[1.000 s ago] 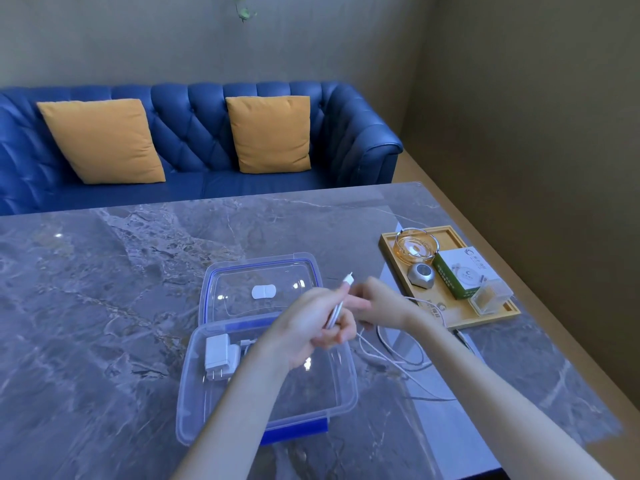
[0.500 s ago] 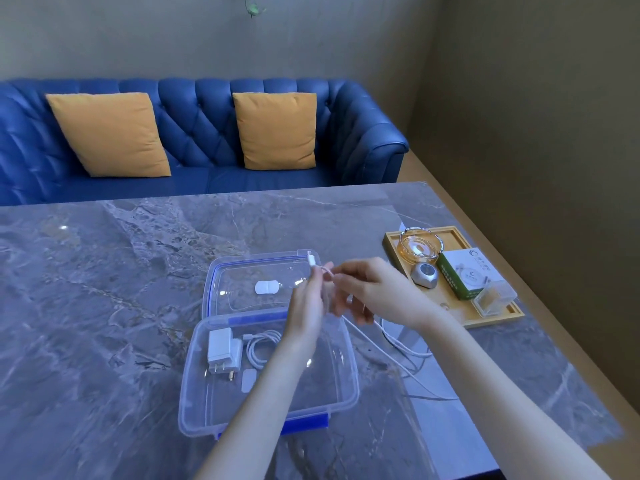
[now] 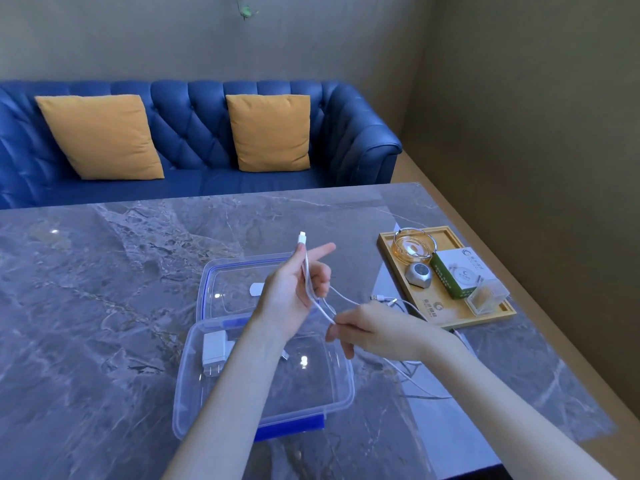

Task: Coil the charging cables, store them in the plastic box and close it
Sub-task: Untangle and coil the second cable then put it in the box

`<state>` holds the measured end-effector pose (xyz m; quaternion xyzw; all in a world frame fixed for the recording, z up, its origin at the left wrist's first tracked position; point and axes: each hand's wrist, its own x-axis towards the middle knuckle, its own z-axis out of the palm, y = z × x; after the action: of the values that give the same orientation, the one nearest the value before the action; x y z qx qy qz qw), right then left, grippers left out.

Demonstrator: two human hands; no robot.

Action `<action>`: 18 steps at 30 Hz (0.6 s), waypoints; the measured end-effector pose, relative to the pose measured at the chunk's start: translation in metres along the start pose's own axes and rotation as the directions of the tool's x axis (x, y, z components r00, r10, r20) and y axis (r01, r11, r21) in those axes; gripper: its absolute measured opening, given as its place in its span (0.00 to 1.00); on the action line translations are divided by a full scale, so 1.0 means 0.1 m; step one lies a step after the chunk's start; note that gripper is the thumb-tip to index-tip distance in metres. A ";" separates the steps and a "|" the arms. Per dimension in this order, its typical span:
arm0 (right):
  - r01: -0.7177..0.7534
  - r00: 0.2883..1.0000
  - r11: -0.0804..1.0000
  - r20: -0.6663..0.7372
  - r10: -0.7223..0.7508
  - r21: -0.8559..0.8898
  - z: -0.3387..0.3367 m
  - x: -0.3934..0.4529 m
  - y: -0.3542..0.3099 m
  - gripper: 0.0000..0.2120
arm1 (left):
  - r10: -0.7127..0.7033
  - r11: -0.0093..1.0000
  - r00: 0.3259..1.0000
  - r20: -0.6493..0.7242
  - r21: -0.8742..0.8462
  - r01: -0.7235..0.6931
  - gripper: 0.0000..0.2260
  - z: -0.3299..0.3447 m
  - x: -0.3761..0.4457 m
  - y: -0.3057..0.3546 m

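Blue tufted leather makes up the sofa (image 3: 194, 140) along the far wall, with two mustard cushions (image 3: 100, 135) on it. Nearer me is the grey marble tabletop (image 3: 104, 306). On it I see the clear plastic box (image 3: 263, 382), open, with a white charger plug (image 3: 214, 351) lying at its left end, and its blue-rimmed lid (image 3: 235, 289) lying flat just behind it. At the right edge sits a wooden tray (image 3: 446, 317) carrying a glass ashtray (image 3: 414, 245), a green and white carton (image 3: 459, 273) and a small clear container (image 3: 486, 297). My left hand (image 3: 294, 292) is raised above the box, thumb clamping the white charging cable (image 3: 323, 306), whose connector stands above the fingers, forefinger stretched out. My right hand (image 3: 377, 329) pinches that cable lower down; the rest trails loose across the tabletop beside the tray.
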<state>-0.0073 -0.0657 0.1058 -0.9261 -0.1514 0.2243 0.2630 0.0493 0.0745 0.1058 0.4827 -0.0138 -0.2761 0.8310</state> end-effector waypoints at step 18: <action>-0.093 0.979 0.996 -0.182 0.088 -0.016 -0.56 0.27 0.09 0.12 | -0.266 0.798 0.964 0.010 0.563 0.214 0.18 0.11 -0.23 -0.29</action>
<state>0.0448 -0.0861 0.1345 -0.9517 -0.0874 0.1489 0.2538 0.0134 0.0658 0.0941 0.6886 -0.0691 -0.3842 0.6110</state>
